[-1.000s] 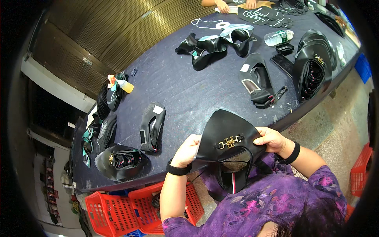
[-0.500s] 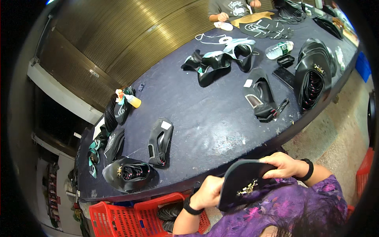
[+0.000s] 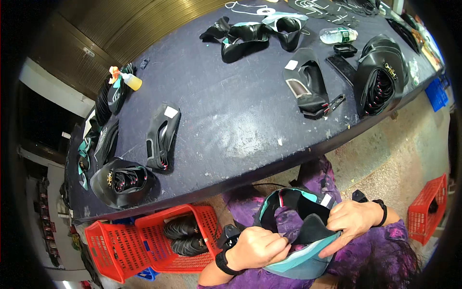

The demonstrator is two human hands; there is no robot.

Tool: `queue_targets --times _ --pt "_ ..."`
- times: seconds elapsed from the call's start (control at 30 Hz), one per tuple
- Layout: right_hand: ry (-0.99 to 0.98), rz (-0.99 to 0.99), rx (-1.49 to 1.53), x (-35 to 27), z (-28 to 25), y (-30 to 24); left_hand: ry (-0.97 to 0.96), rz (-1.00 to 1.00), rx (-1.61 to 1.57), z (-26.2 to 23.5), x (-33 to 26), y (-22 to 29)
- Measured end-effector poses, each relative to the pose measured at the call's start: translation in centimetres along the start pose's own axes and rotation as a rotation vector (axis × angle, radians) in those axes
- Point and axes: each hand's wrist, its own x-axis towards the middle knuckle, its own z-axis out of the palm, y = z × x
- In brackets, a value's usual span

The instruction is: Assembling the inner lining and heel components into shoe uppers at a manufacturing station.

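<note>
Over my lap I hold a black shoe upper (image 3: 313, 229), its teal and grey lining facing up. My left hand (image 3: 260, 246) is closed on the near-left part of its edge. On the other side my right hand (image 3: 353, 219) pinches the edge, thumb along the lining. A small white label and a red-and-white strip show on the upper's far side. My fingertips on the left are partly hidden. Black bands circle both wrists, with a small dark device beside each.
Stacked black uppers (image 3: 379, 89) with a gold ornament sit at the table's right; another stack (image 3: 122, 182) lies at left. A plastic bottle (image 3: 338, 35), phone (image 3: 341, 69) and yellow-filled bottle (image 3: 131, 81) lie on the dark table (image 3: 216, 120). Red baskets (image 3: 113, 250) stand below.
The upper has been turned over and lowered: its black outside with the gold ornament showed before, now the teal lining does. Both hands moved down with it. The view has tipped toward my lap.
</note>
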Motion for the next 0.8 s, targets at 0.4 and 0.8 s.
queue_targets --times 0.4,0.8 --pt "0.124 0.313 0.299 -1.0 0.1 2.5 0.003 -0.155 -0.56 -0.7 -1.2 -2.5" --pt "0.486 0.628 1.129 4.0 -2.7 8.8 0.121 -0.61 -1.236 -3.8 1.5 -9.1"
